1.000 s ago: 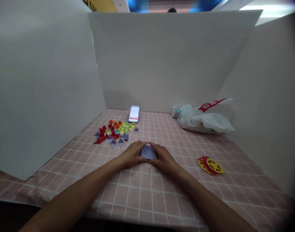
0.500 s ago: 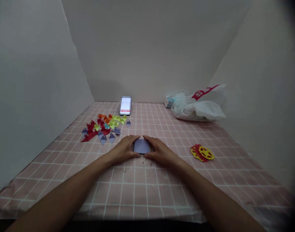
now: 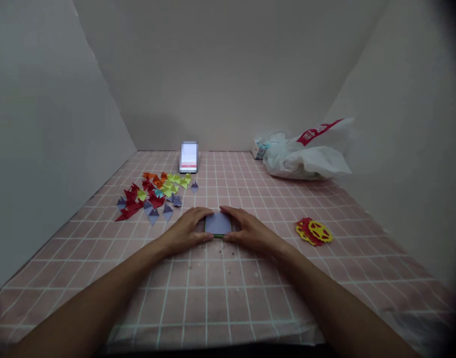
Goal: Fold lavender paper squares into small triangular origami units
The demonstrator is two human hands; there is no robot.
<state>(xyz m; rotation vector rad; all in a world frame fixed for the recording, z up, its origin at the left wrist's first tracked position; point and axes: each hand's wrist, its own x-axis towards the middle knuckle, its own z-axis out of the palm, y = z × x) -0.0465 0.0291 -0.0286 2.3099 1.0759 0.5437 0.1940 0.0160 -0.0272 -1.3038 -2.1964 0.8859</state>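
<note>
A small square stack of origami paper (image 3: 218,223) lies on the checked cloth in front of me, its top sheet pale purple, with a green edge along the near side. My left hand (image 3: 188,230) grips the stack's left side, thumb at the near corner and fingers at the far one. From the right, my right hand (image 3: 248,229) holds the opposite side in the same way. Beyond my left hand are folded paper pieces (image 3: 153,199) in red, orange, yellow, purple and blue.
A phone (image 3: 189,157) with a lit, blurred screen leans at the back. A white plastic bag (image 3: 306,161) lies at the back right beside a small box (image 3: 256,149). Red and yellow cut-out discs (image 3: 314,231) sit to the right. Tiny crumbs dot the pink cloth (image 3: 213,298).
The camera view has shifted slightly. My hands have moved a little apart at the stack's sides, and its green near edge now shows more.
</note>
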